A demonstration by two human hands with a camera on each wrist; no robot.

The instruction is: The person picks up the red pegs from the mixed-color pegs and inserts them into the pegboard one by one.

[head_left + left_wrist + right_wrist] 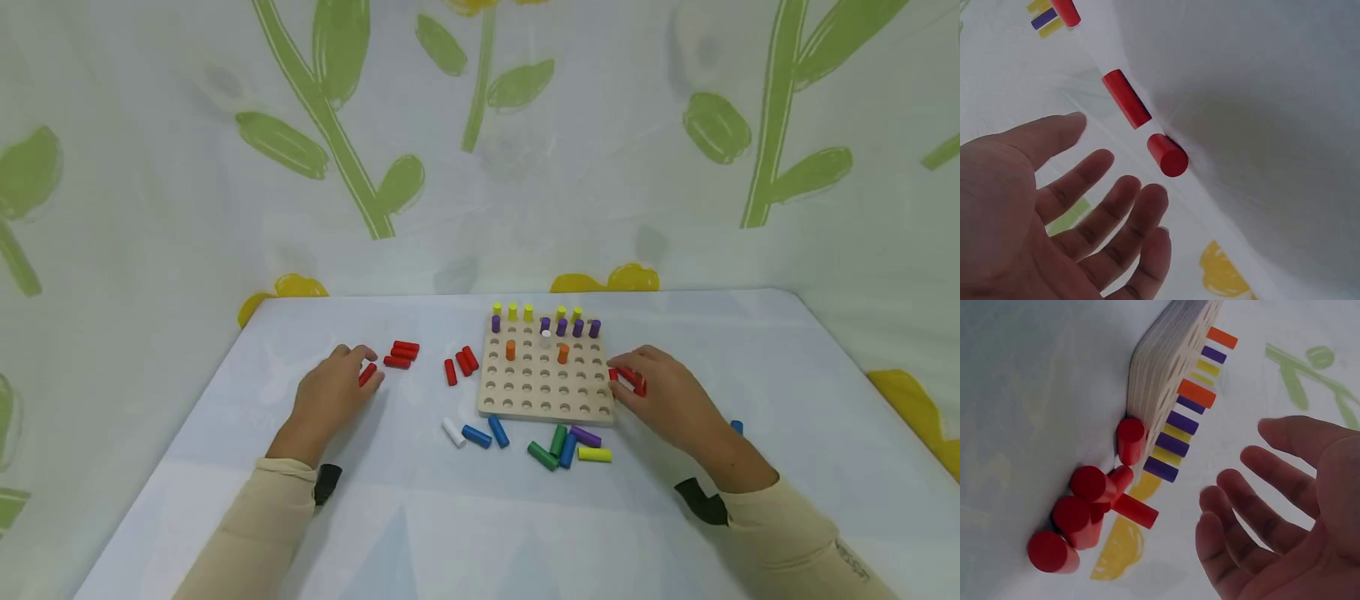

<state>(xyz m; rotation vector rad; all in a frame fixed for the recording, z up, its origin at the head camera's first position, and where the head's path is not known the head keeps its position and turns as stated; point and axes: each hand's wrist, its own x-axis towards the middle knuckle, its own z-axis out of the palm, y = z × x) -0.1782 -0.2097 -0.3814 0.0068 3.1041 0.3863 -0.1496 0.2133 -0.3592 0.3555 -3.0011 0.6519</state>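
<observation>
My left hand (330, 406) is over the white table, its fingers spread and loosely bent around a red peg (367, 374). In the left wrist view a gap shows between the fingers and the nearest red pegs (1126, 100). Beside the right edge of a wooden pegboard (546, 408), my right hand (667, 404) hovers near several red pegs (628, 376). The right wrist view shows its fingers apart and holding nothing, with the loose red pegs (1088, 487) by the board's corner. Yellow, purple, orange and white pegs stand in the board.
More red pegs (401, 352) lie right of my left hand, and others (464, 362) beside the board. In front of it lie white (453, 432), blue (477, 436), green (542, 456), purple (586, 437) and yellow (595, 454) pegs. A blue peg (737, 427) is partly hidden by my right forearm.
</observation>
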